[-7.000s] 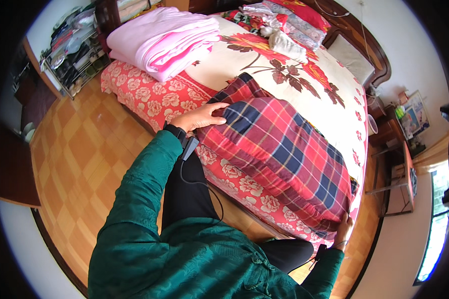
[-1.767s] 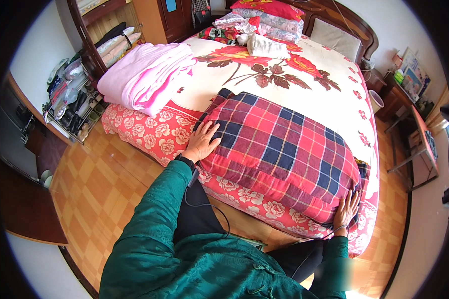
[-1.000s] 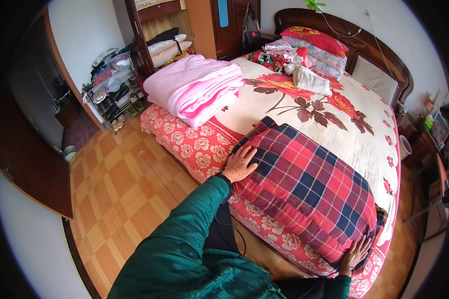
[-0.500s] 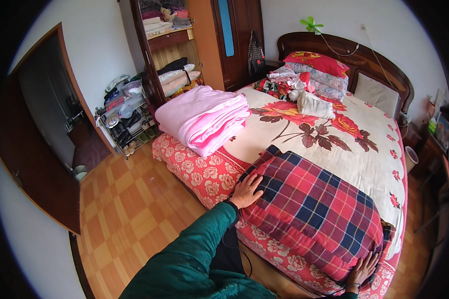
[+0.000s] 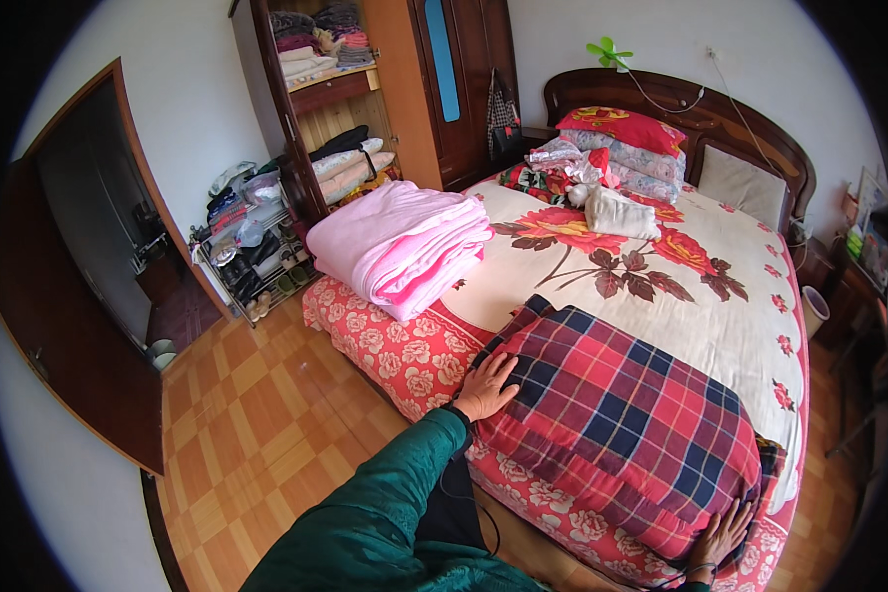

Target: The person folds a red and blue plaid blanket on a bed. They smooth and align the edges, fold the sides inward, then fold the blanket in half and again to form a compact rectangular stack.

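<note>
A red and navy plaid quilt (image 5: 617,405), folded into a thick bundle, lies along the near end of the bed. Against its left end rests my left hand (image 5: 486,386), palm down with the fingers spread. My right hand (image 5: 725,538) lies on the quilt's near right corner, fingers stretched out. Neither hand grasps the cloth. Beyond my left hand sits a folded pink blanket (image 5: 397,240), apart from the plaid quilt. Both bundles rest on the bed's flowered cover (image 5: 617,286).
Toward the headboard lie a rolled white cloth (image 5: 622,212) and stacked pillows (image 5: 636,158). An opened wardrobe (image 5: 345,84) with folded bedding stands behind the pink blanket. A loaded shoe rack (image 5: 261,247) stands near the doorway. A bin (image 5: 814,308) is right of the bed.
Both hands keep nearly the same places on the plaid quilt. The view has shifted slightly; nothing was taken hold of or let go.
</note>
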The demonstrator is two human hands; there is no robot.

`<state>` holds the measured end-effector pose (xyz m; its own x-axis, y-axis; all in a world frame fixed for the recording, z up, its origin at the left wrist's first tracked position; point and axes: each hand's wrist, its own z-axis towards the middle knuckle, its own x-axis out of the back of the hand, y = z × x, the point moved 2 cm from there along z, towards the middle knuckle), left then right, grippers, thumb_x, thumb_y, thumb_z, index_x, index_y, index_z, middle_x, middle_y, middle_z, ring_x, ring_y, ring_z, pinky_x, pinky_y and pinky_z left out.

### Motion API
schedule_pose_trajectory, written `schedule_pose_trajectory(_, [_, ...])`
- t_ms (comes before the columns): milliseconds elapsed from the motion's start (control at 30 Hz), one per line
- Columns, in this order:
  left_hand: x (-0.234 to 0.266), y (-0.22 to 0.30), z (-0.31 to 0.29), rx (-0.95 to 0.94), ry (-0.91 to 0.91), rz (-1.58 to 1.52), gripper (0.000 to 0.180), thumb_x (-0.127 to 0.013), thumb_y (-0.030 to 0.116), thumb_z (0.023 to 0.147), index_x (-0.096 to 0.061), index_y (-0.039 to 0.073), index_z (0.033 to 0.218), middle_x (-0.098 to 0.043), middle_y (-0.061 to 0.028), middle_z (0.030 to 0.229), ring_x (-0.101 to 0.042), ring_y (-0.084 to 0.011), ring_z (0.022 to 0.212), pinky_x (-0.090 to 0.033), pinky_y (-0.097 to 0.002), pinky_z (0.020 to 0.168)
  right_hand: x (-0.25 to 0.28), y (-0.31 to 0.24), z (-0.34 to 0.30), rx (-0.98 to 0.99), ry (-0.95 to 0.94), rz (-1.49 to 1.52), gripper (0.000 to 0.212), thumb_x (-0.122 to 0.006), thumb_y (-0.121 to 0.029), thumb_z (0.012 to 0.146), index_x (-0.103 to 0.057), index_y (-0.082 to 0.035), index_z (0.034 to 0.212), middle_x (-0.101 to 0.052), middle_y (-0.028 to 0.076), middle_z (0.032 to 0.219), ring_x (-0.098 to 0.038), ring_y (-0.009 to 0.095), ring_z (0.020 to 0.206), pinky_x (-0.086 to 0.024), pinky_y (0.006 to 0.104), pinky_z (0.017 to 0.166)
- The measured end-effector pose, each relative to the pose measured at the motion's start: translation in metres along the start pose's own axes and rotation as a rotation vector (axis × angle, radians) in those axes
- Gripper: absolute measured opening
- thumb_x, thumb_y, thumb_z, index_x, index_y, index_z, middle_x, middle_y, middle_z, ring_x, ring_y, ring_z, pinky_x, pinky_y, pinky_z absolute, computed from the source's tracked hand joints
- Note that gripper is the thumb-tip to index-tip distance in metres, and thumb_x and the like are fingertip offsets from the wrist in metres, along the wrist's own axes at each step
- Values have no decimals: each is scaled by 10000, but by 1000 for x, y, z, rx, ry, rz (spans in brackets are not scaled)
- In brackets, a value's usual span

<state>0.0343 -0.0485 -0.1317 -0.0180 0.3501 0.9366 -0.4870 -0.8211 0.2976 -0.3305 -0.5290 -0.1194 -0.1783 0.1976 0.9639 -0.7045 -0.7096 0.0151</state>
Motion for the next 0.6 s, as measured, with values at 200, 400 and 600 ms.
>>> schedule_pose_trajectory(200, [3,3,-2,-23,54,41,642,-464,436,928,-298,119,1461,-322,-158,1479,-320,-374,1342,-343,-458,1060,-5,3,1,10,10,-16,547,-324,-376,998,-295,-126,1483,-236,111,1551,-153,300,1445,-115,439,1156])
schedule_pose_trajectory(400, [2,1,0,8,24,-52,662,-477,480,908,-290,181,1468,-275,-106,1513,-251,-341,1385,-317,-574,1037,-13,7,2,31,71,-18,558,-337,-396,986,-318,-126,1475,-248,141,1540,-186,317,1432,-127,445,1153])
schedule_pose_trajectory(600, [4,4,-1,-1,31,48,644,-469,433,928,-278,146,1472,-297,-144,1500,-300,-354,1359,-347,-468,1049,-12,6,0,38,110,23,545,-348,-389,987,-322,-148,1475,-230,128,1549,-176,301,1439,-114,445,1156])
